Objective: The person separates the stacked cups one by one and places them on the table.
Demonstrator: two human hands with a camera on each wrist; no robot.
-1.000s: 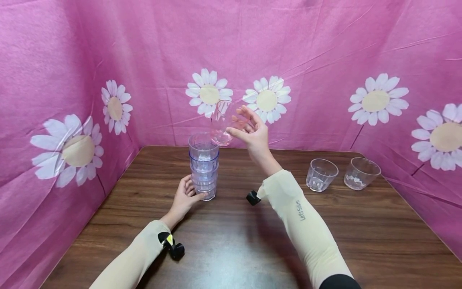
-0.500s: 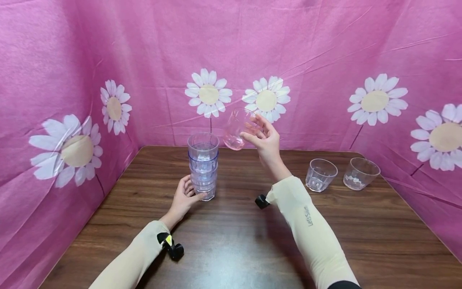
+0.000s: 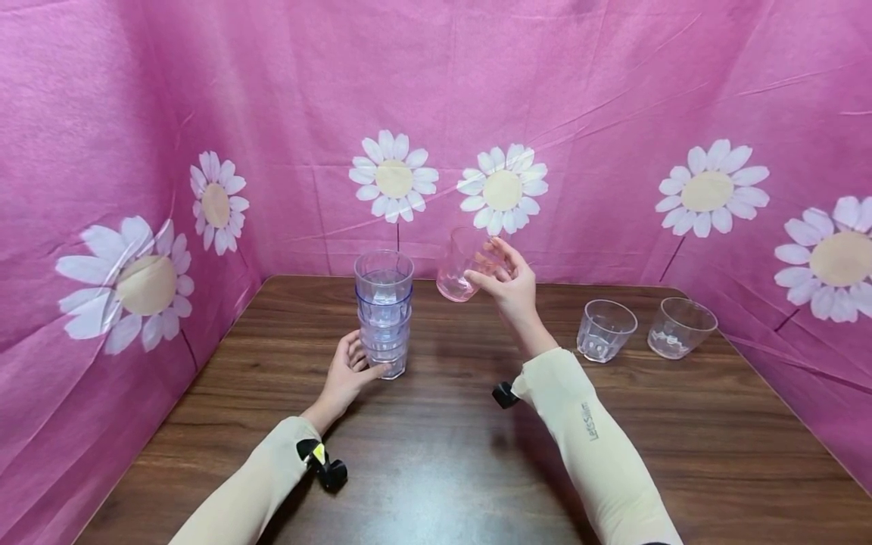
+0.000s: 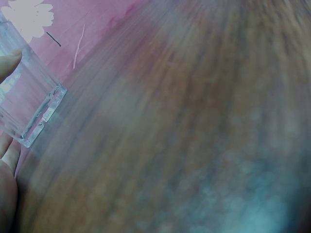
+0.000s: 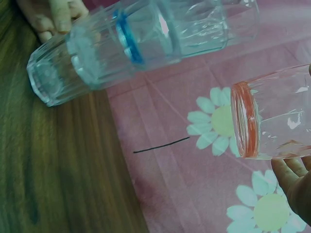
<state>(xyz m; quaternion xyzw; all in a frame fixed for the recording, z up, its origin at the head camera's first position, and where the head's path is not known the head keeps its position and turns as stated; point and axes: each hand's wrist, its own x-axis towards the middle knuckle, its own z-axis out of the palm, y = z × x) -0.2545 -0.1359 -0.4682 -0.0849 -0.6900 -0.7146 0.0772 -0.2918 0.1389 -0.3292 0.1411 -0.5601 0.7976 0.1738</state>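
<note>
A stack of clear plastic cups [image 3: 384, 303], one with a blue rim band, stands upright on the wooden table. My left hand [image 3: 344, 378] grips its lowest cup, thumb in front and fingers behind. The base of that cup [image 4: 34, 107] fills the left edge of the left wrist view. To the right of the stack, my right hand [image 3: 514, 291] holds a pinkish clear cup [image 3: 455, 276] by its side, raised above the table. In the right wrist view the pink cup [image 5: 277, 116] is apart from the stack [image 5: 146, 39]. Part of it runs out of that view.
Two clear cups [image 3: 606, 331] [image 3: 681, 328] stand upright at the right of the brown wooden table [image 3: 436, 454]. Pink cloth [image 3: 579, 91] with large white daisies hangs along the back and both sides of the table.
My right hand has carried the pink cup away from the top of the stack, rightward and down. The left hand and the stack have stayed in place.
</note>
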